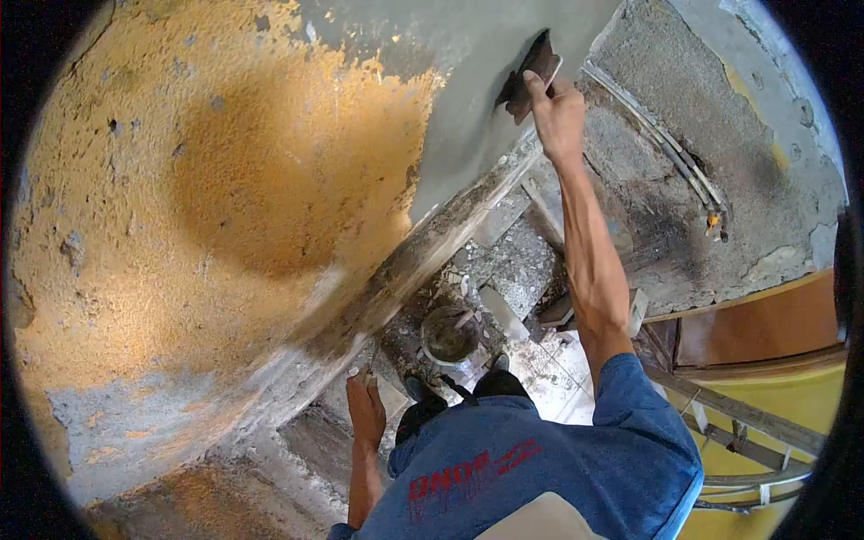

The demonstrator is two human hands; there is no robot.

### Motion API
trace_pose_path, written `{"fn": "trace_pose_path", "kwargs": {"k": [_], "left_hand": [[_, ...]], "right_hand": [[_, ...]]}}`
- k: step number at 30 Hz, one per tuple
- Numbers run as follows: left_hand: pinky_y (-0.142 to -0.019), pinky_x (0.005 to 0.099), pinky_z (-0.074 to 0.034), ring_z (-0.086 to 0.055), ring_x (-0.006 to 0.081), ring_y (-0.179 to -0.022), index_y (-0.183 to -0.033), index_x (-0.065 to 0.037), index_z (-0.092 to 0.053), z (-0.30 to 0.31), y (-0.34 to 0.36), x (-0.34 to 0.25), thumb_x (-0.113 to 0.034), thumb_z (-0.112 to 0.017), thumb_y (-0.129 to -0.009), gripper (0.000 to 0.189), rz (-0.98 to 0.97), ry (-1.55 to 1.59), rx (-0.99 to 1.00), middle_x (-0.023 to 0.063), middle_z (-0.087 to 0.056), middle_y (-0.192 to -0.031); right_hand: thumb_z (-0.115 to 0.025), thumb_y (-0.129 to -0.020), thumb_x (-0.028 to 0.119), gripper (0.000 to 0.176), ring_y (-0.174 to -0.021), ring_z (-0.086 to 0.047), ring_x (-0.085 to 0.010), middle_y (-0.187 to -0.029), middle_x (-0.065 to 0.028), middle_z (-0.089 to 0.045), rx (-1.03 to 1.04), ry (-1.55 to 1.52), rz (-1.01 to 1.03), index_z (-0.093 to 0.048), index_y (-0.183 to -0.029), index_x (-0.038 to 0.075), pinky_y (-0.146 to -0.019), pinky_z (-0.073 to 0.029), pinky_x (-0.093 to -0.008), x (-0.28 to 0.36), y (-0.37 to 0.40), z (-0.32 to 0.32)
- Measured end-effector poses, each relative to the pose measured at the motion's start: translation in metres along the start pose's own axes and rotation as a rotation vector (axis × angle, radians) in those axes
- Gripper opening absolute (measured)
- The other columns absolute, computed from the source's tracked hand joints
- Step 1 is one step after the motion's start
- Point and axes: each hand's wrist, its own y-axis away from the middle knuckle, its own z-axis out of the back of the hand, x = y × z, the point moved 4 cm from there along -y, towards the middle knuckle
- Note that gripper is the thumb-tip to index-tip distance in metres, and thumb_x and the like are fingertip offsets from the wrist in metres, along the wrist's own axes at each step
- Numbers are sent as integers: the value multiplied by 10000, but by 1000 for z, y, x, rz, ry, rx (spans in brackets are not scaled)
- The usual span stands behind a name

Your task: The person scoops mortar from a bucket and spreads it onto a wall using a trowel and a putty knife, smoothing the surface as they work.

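Note:
My right hand (560, 117) is raised at the top of the view, fingers closed on a dark flat piece with jagged edges (531, 79). That piece lies against a smooth band of grey plaster (486, 108) on the wall, near its right-hand corner. Low on the left, my left hand (366, 412) is beside the rough base ledge (333, 360) of the wall, fingers pointing toward it and nothing visible in them. Orange, flaking paint (297, 162) covers the wall left of the grey band.
A bucket (450, 337) with grey contents stands near my feet among rubble and board pieces (504, 313). Conduit pipes (661, 135) run along the rough wall on the right, ending in loose wires (714, 221). A ladder-like frame (756, 441) is at lower right.

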Motion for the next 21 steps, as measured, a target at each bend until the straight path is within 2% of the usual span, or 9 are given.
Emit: {"fn": "trace_pose_path", "kwargs": {"k": [4,6,7,10,12,15,17,19,21], "left_hand": [[-1055,502,-387,-512,462,-1157,-1326,60,-542,1,-3,4,-223,-408,-1089,393,14,21,-13,283,-565,-1244],[-1048,504,-392,-517,464,-1154,-1328,60,-543,0,-3,6,-229,-407,-1090,398,-28,-15,-17,286,-569,-1229],[-1041,505,-396,-521,466,-1151,-1329,61,-543,-1,-6,5,-235,-407,-1091,403,-72,-45,-24,289,-574,-1214],[-989,454,-440,-567,401,-1087,-1292,52,-556,-6,-12,1,-171,-454,-1077,327,-140,-92,-34,253,-568,-1162],[-984,466,-442,-556,427,-1098,-1299,56,-555,-8,-13,-9,-179,-456,-1076,339,-128,-54,-23,265,-575,-1156],[-967,470,-450,-554,441,-1083,-1302,60,-556,-11,-17,-22,-170,-473,-1067,339,-159,-61,-24,266,-580,-1133],[-928,471,-456,-564,417,-1027,-1293,61,-559,-13,-16,-22,-162,-501,-1055,331,-144,-103,-11,249,-574,-1105],[-920,469,-455,-565,415,-1027,-1287,59,-560,-15,-12,-27,-165,-505,-1053,329,-137,-74,-71,251,-573,-1106],[-911,466,-455,-566,413,-1026,-1282,58,-561,-16,0,-30,-168,-508,-1050,327,-121,-49,-126,253,-573,-1108]], "right_hand": [[-673,-974,300,339,-494,-613,-204,-586,-137,-657,-22,43,69,-714,-1060,-25,-517,-507,-377,43,29,-8],[-669,-979,271,328,-443,-594,-208,-560,-151,-640,11,-145,-38,-709,-1050,-46,-454,-489,-377,75,50,-12],[-665,-980,240,326,-410,-596,-228,-531,-160,-624,-3,37,26,-691,-1066,-74,-419,-483,-391,92,59,-10],[-652,-967,157,262,-564,-698,-290,-709,-217,-696,16,-24,115,-687,-1112,-60,-506,-531,-428,114,97,-28],[-644,-962,127,246,-623,-724,-309,-784,-233,-717,21,-43,119,-686,-1123,-54,-537,-543,-437,116,123,-29],[-639,-947,107,225,-722,-741,-327,-895,-233,-733,-164,-72,329,-703,-1108,-36,-632,-555,-462,121,142,0],[-668,-928,129,217,-706,-727,-288,-797,-187,-731,24,-239,-41,-724,-1062,-32,-668,-550,-441,81,136,29],[-688,-918,195,240,-695,-696,-224,-735,-142,-723,20,-253,-293,-749,-954,-35,-666,-538,-380,49,88,64],[-689,-911,248,302,-631,-648,-175,-696,-124,-711,-73,-221,-219,-751,-857,-42,-609,-518,-349,-20,20,82]]}}
